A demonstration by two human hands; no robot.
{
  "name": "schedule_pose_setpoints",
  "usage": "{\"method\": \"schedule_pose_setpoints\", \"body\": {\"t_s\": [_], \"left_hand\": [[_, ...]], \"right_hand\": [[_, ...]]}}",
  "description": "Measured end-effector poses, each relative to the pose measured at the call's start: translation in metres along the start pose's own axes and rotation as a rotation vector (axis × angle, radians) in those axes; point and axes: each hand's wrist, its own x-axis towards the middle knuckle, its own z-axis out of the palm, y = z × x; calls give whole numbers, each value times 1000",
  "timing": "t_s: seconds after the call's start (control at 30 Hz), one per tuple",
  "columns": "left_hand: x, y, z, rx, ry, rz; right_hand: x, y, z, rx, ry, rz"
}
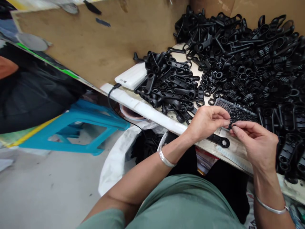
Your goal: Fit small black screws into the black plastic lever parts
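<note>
My left hand is curled in a pinch at the table's near edge, and a long black plastic part with a ring end sticks out below it. My right hand meets it fingertip to fingertip, pinched on something too small to make out. Both hands hover just in front of a clear tray of tiny black pieces. Silver bangles sit on both wrists.
Large heaps of black plastic parts cover the table. A white power bank with a black cable lies at the left end. Cardboard walls stand behind. A white sack and a blue stool are on the floor.
</note>
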Motion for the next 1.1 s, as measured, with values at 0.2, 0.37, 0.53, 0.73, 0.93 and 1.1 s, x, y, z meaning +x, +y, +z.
{"method": "schedule_pose_setpoints", "body": {"t_s": [0.2, 0.37, 0.53, 0.73, 0.93, 1.1], "left_hand": [[-3, -1, 2, -67, 9, -57], [-3, -1, 3, -75, 11, -88], [-5, -1, 5, -111, 24, -121], [-6, -1, 5, -138, 29, -150], [-7, -1, 4, -169, 27, -159], [-7, -1, 4, -153, 1, -156]], "right_hand": [[-5, 0, 1, -152, 15, -113], [-7, -3, 2, -341, 9, -283], [-7, -5, 1, -474, -14, -397], [-8, -6, -1, -493, -44, -411], [-9, -4, -2, -501, -47, -395], [-10, -4, -2, -503, -52, -395]]}}
